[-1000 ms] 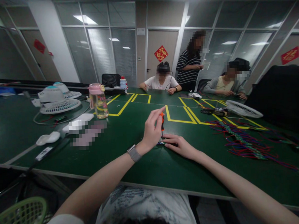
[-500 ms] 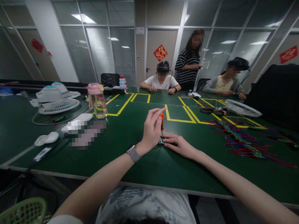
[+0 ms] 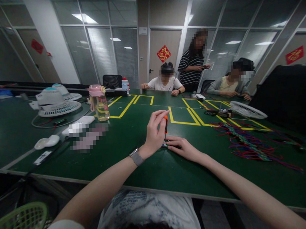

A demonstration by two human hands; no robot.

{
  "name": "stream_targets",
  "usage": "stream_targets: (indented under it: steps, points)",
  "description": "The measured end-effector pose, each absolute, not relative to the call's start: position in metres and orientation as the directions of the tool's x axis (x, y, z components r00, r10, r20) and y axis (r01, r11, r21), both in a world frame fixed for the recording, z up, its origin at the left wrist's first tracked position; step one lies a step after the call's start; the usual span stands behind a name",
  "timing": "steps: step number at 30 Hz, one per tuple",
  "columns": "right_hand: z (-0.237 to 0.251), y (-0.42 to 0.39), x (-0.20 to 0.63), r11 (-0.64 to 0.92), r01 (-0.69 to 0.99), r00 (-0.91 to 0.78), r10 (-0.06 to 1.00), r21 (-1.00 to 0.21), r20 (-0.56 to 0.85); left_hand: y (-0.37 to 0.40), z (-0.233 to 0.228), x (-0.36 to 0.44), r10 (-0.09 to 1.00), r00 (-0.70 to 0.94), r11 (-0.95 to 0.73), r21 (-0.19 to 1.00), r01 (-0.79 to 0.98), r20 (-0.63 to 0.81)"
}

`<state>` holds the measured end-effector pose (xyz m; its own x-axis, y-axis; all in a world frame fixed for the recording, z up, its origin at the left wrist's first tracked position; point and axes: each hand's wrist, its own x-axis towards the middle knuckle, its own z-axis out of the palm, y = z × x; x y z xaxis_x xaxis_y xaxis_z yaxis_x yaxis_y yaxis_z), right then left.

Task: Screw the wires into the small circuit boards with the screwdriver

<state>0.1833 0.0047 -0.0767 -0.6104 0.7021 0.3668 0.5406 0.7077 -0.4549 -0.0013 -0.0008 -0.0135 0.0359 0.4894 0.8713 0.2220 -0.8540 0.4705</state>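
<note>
1. Head view, left hand [image 3: 154, 134]: its fingers are closed around the orange handle of a small screwdriver [image 3: 166, 124], which stands upright with its thin shaft pointing down at the bench [image 3: 150, 168]. A watch [image 3: 136, 156] sits on that wrist.
2. Head view, right hand [image 3: 183, 147]: it lies flat on the bench just right of the screwdriver tip, fingers stretched out and pressing on a small dark part [image 3: 165, 145]. The part is too small to make out further; the screwdriver tip meets it between the two hands.
3. Head view, left side of the bench: a pink-lidded bottle [image 3: 99, 102] stands upright, with two white fans [image 3: 56, 101] lying behind it and a white oval piece [image 3: 46, 142] nearer the edge.
4. Head view, right side: a bundle of coloured wires [image 3: 248, 144] is spread across the bench, well apart from the hands, and a fan grille [image 3: 247, 110] lies beyond it.
5. Head view, far end: two seated people and one standing person are at the bench. A green basket [image 3: 20, 221] sits low at the left.
</note>
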Motion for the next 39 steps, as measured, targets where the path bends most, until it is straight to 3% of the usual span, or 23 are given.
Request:
stream_targets:
  steps: [5,16,23,30,39]
  points:
    - [-0.075,0.004,0.1836,0.706,0.549,-0.615,0.704,-0.448,0.355,-0.0001,-0.0136,-0.001,0.525,0.068,-0.846,0.511,0.149,0.848]
    - [-0.0761,0.0043,0.1834,0.702,0.544,-0.614,0.706,-0.459,0.353,-0.003,-0.0124,-0.0007,0.465,-0.007,-0.842,0.445,0.304,0.885]
    - [-0.0775,0.0055,0.1839,0.705,0.543,-0.615,0.704,-0.456,0.355,-0.0006,-0.0135,0.0,0.502,0.078,-0.859,0.487,0.157,0.861]
    - [-0.0778,0.0062,0.1841,0.711,0.539,-0.616,0.699,-0.452,0.364,-0.0026,-0.0129,0.0002,0.448,-0.036,-0.843,0.435,0.317,0.893]
    - [-0.0766,0.0039,0.1829,0.698,0.545,-0.603,0.711,-0.466,0.361,0.0009,-0.0135,0.0006,0.529,0.058,-0.845,0.519,0.13,0.847]
